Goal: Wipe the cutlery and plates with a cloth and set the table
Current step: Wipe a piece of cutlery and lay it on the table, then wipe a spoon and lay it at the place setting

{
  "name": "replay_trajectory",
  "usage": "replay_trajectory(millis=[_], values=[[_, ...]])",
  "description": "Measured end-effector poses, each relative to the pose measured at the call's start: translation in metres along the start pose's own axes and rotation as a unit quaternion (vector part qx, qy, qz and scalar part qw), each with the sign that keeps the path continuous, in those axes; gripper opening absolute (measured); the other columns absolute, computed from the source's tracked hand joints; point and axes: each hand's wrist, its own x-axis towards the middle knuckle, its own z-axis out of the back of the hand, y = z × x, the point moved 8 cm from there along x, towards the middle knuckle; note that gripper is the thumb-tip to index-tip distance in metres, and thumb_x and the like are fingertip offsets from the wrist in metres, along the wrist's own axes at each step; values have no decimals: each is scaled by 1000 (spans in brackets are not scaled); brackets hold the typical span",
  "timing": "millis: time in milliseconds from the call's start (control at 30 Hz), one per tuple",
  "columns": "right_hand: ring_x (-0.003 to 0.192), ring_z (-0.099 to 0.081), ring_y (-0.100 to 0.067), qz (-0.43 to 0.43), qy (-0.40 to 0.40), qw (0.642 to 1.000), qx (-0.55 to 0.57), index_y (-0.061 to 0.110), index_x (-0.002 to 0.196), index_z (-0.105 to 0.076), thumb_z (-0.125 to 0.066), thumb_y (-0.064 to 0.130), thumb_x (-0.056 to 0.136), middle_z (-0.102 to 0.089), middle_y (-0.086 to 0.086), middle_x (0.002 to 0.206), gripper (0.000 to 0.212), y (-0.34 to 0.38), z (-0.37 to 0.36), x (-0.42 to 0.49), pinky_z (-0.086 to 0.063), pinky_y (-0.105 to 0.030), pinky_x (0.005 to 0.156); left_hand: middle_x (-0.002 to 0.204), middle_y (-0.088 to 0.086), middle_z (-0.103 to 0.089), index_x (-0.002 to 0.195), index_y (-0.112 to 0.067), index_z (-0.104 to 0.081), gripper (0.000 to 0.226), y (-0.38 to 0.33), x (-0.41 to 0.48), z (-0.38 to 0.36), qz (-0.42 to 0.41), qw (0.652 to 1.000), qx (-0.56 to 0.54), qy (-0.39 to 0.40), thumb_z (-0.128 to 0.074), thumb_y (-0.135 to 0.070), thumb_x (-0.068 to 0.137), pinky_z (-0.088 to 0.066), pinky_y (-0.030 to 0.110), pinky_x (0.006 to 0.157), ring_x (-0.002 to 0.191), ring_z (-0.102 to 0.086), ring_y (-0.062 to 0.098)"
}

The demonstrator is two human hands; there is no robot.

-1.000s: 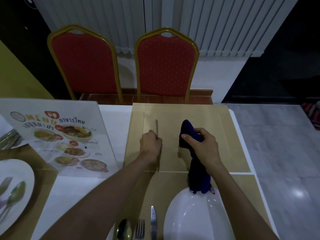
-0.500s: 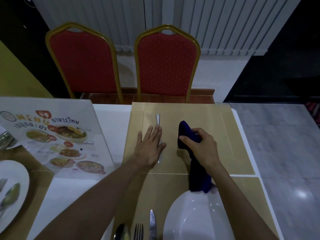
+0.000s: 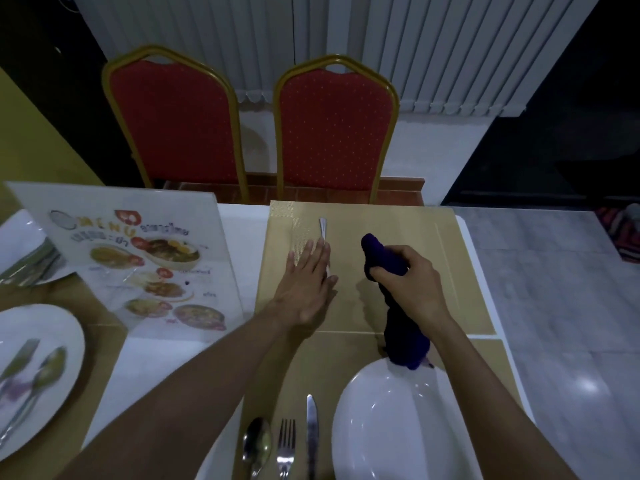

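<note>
A piece of silver cutlery [image 3: 323, 226] lies on the far tan placemat [image 3: 415, 237]; only its handle end shows beyond my fingers. My left hand [image 3: 306, 285] rests flat on it with straight fingers. My right hand [image 3: 405, 282] grips a dark blue cloth [image 3: 401, 337], which hangs down to the rim of a white plate [image 3: 398, 427] on the near placemat. Left of that plate lie a knife [image 3: 311, 431], a fork [image 3: 286, 445] and a spoon [image 3: 257, 445].
A laminated menu [image 3: 138, 258] lies left of the mats. A white plate [image 3: 31, 372] with a spoon and fork sits at the left edge; another plate with cutlery [image 3: 27, 258] is behind it. Two red chairs [image 3: 332, 123] stand beyond the table. Grey floor lies to the right.
My left hand went from gripping the cutlery piece to lying flat on it with fingers straight. My right hand kept hold of the cloth and barely moved.
</note>
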Motion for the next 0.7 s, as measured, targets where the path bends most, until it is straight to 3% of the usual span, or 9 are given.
replay_trajectory(millis=[67, 200, 300, 367, 467, 567, 633, 700], values=[[84, -66, -13, 6, 1, 1000, -13, 29, 125, -59, -72, 27, 83, -67, 10, 101, 44, 13, -1, -12, -58, -37, 77, 161, -1, 23, 154, -18, 15, 68, -9, -19, 9, -15, 999, -32, 6, -16, -49, 102, 2, 52, 121, 147, 24, 18], [76, -63, -5, 46, -10, 998, -48, 33, 122, -58, -69, 25, 85, -66, 13, 95, 39, 53, -15, -57, -53, -27, 67, 163, -7, 11, 156, -18, 3, 60, -26, -102, 51, -63, 971, -229, -31, -25, -36, 106, -1, 34, 124, 149, 12, 6], [76, -61, -2, 81, -40, 995, -43, 30, 122, -59, -69, 21, 85, -66, 12, 94, 40, 85, -35, -98, -44, -21, 62, 162, -9, -12, 155, -16, -18, 53, -8, -176, 82, -72, 946, -306, -83, -34, -27, 106, -7, 16, 119, 148, -7, 0], [77, -63, -5, 99, -46, 994, -29, 30, 123, -60, -70, 19, 85, -67, 10, 94, 40, 102, -54, -126, -46, -22, 64, 154, -10, -31, 150, -17, -33, 46, 23, -222, 95, -65, 937, -315, -136, -38, -24, 105, -16, 12, 115, 142, -25, 0], [77, -63, -2, 117, -46, 992, -7, 29, 120, -61, -70, 16, 85, -68, 10, 95, 39, 131, -91, -166, -45, -20, 65, 136, 1, -54, 135, -15, -53, 34, 103, -282, 101, 17, 933, -284, -222, -42, -21, 102, -30, 14, 105, 125, -48, 13], [70, -62, 7, 116, -33, 993, 1, 29, 115, -63, -71, 13, 85, -65, 20, 85, 36, 160, -137, -199, -42, -8, 59, 112, 11, -66, 115, -8, -65, 23, 213, -337, 96, 175, 906, -247, -296, -51, -8, 96, -42, 28, 94, 104, -60, 26], [64, -63, 0, 118, -20, 993, 3, 30, 113, -64, -71, 15, 84, -67, 18, 78, 33, 174, -167, -214, -49, -17, 59, 102, 13, -68, 103, -7, -68, 16, 276, -361, 89, 273, 895, -208, -284, -56, -8, 93, -47, 39, 89, 97, -62, 31], [58, -64, -7, 119, -12, 993, 3, 34, 112, -65, -71, 17, 84, -69, 10, 72, 33, 184, -197, -229, -54, -31, 58, 100, 15, -64, 97, -7, -68, 18, 319, -375, 78, 329, 903, -171, -218, -56, -20, 94, -45, 39, 83, 96, -59, 33]])
